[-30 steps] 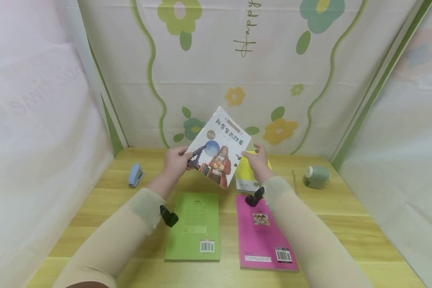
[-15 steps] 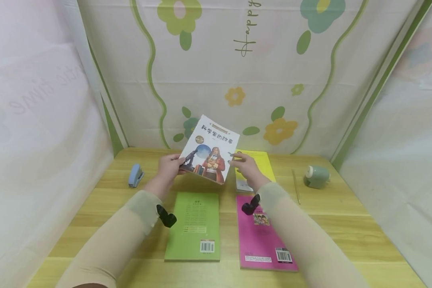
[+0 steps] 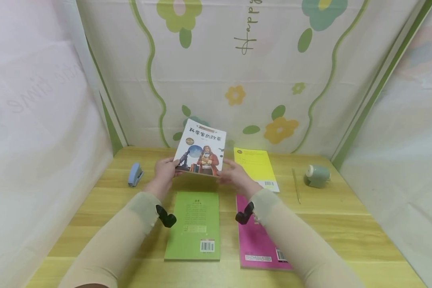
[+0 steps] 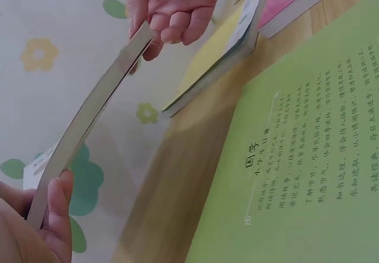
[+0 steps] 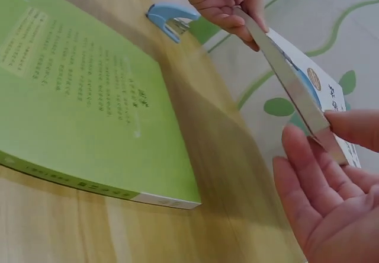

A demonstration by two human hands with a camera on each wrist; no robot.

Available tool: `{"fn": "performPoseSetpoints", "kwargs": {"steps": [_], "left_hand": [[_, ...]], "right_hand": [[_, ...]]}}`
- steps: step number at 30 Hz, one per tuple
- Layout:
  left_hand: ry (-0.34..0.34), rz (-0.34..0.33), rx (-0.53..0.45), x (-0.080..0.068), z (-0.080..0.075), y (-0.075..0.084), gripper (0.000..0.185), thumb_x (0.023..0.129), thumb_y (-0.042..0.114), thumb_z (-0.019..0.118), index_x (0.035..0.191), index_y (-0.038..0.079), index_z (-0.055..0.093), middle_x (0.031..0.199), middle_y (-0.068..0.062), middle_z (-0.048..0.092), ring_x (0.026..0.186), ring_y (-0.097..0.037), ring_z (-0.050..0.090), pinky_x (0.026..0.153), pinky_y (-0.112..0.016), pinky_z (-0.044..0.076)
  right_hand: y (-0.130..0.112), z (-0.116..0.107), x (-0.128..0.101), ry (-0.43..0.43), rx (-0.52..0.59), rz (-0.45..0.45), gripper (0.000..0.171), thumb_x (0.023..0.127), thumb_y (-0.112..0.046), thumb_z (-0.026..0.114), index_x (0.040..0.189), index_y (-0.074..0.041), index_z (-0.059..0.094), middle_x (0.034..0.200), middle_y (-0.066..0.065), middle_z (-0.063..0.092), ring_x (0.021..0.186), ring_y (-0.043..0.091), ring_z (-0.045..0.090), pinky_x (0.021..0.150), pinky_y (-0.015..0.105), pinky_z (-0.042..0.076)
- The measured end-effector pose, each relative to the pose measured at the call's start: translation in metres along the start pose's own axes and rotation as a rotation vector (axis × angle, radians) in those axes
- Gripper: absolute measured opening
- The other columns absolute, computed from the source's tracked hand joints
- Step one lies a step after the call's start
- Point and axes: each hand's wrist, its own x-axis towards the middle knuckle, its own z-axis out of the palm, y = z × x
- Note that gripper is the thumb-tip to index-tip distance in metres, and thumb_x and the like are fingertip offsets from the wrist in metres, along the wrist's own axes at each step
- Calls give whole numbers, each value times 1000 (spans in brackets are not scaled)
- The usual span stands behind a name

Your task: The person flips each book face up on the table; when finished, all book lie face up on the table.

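A white-covered book (image 3: 200,150), its front showing a telescope and a long-haired figure in a red coat, is held up tilted above the back of the table. My left hand (image 3: 164,172) grips its lower left corner, thumb on the cover. At the lower right corner, my right hand (image 3: 237,176) pinches the book, with the thumb over the cover and fingers underneath, as the right wrist view shows. The page block (image 4: 89,115) bows slightly between both hands. Below it a green book (image 3: 192,224) lies back cover up on the table.
A yellow book (image 3: 255,164) lies at the back right, and a magenta book (image 3: 252,244) in front of it, partly under my right forearm. A blue stapler (image 3: 135,175) stands at left. To the right are a pencil (image 3: 296,186) and a grey-green pencil sharpener (image 3: 317,176).
The white book has moved left and slightly down and turned more level. My right hand, apart from it half a second ago, has come left and taken hold of its right corner.
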Motion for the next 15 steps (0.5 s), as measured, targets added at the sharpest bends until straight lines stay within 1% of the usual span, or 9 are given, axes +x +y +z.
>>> {"fn": "performPoseSetpoints", "kwargs": {"steps": [3,6,10,15], "left_hand": [[19,-17,-7,2,-1,-5,43,98,4,58,138,-8,49,123,-28,58,66,-12,63,66,-24,58],[20,-32,5,4,-3,-11,42,98,5,58,138,-7,50,121,-27,60,65,-12,63,66,-24,58],[25,-47,20,3,-3,-16,41,98,6,57,137,-6,52,120,-26,61,64,-13,63,64,-23,57],[42,-71,19,2,-2,-19,42,98,5,57,137,-6,51,120,-27,62,64,-14,64,62,-23,58]], "right_hand": [[5,2,1,-20,-12,-27,79,87,-4,70,155,-14,29,104,20,65,87,33,68,89,42,55],[10,2,3,-22,-39,-33,78,87,-3,70,154,-12,30,106,20,65,84,30,68,87,40,56],[13,3,4,-16,-55,-25,76,88,-1,68,153,-12,32,108,20,67,81,27,68,87,41,56],[17,4,8,3,-48,-18,73,88,2,67,152,-13,36,106,20,68,76,25,67,86,47,56]]}}
